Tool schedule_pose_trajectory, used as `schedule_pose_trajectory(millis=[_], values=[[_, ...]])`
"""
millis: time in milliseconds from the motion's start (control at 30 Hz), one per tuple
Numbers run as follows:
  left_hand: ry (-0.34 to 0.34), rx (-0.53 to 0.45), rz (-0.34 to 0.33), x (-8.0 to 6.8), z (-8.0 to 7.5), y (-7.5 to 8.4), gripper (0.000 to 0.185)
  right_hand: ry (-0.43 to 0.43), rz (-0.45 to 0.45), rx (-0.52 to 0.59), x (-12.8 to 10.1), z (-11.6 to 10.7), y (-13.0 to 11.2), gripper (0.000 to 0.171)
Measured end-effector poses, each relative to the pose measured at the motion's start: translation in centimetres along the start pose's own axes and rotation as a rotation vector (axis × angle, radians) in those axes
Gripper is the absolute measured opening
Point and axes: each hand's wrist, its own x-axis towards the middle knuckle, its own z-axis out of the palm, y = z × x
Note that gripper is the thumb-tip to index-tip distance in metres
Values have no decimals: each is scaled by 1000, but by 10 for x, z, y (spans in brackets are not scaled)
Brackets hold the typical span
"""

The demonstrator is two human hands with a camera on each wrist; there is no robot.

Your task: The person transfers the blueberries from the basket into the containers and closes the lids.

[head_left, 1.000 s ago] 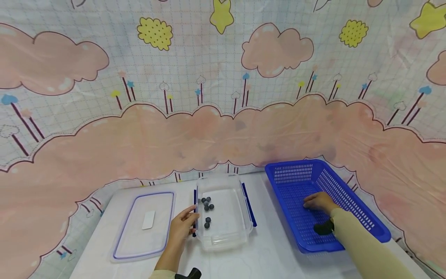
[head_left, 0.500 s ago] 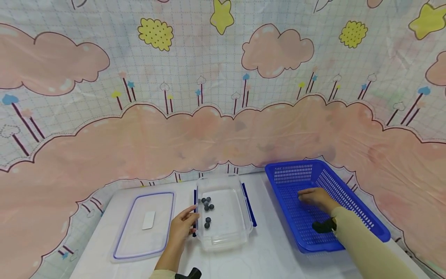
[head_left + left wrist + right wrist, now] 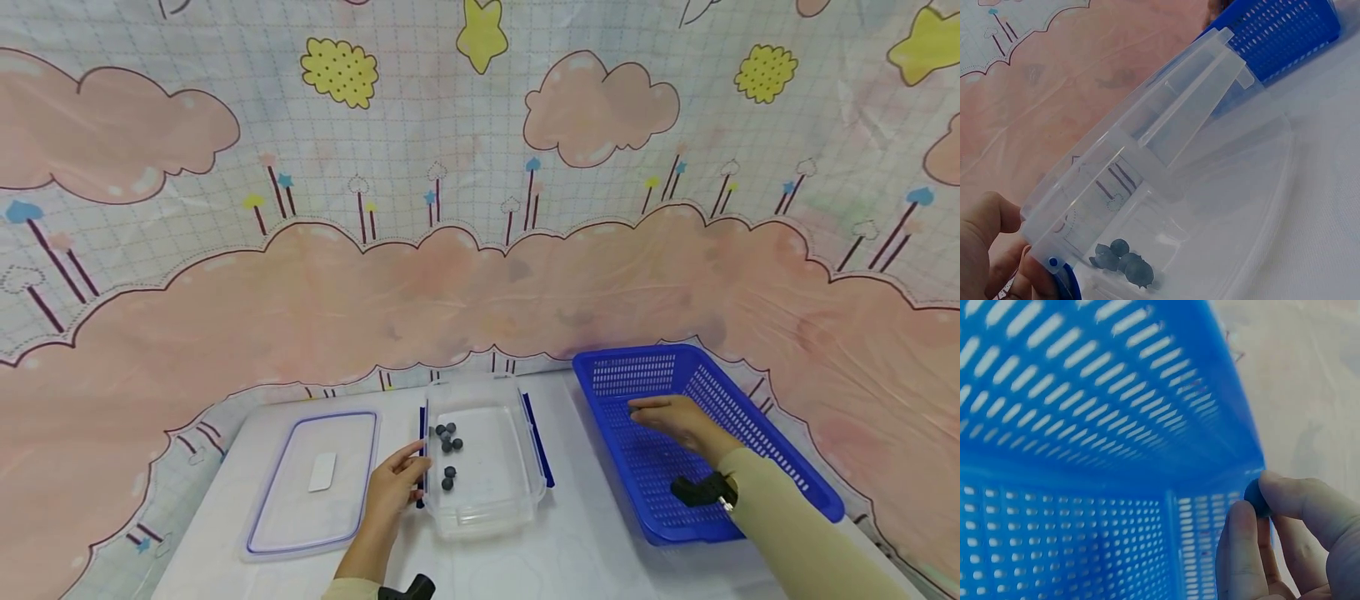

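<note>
My right hand (image 3: 647, 410) hovers over the blue slotted basket (image 3: 787, 468), palm down, pointing left. In the right wrist view its fingers (image 3: 1300, 509) pinch one dark blueberry (image 3: 1255, 497) beside the basket's wall (image 3: 1085, 425). My left hand (image 3: 405, 477) grips the left rim of the clear plastic container (image 3: 527, 467) at its blue latch. Several blueberries (image 3: 448, 443) lie inside that container at the left. The left wrist view shows the container (image 3: 1179, 131), the berries (image 3: 1124, 262) and my fingers (image 3: 1000, 247) on its corner.
The container's clear lid (image 3: 273, 512), blue-rimmed with a white label (image 3: 322, 472), lies flat to the left on the white table (image 3: 592, 554). A patterned pink cloud cloth (image 3: 480, 275) hangs close behind the table. A black wrist mount (image 3: 701, 490) sits over the basket's near part.
My right hand has risen from the basket floor and moved left, toward the container. My left hand and the container have stayed put.
</note>
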Motion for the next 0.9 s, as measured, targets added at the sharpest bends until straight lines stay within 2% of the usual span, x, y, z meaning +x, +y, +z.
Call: schedule_pose_trajectory(millis=[367, 633, 900], values=[[9, 20, -1, 2, 1, 0, 43, -22, -35, 40, -2, 18, -25, 51], [6, 10, 3, 4, 0, -1, 44, -21, -64, 51, 11, 37, -40, 51], [-4, 20, 11, 2, -1, 1, 43, -4, -44, 28, 21, 61, -49, 44]])
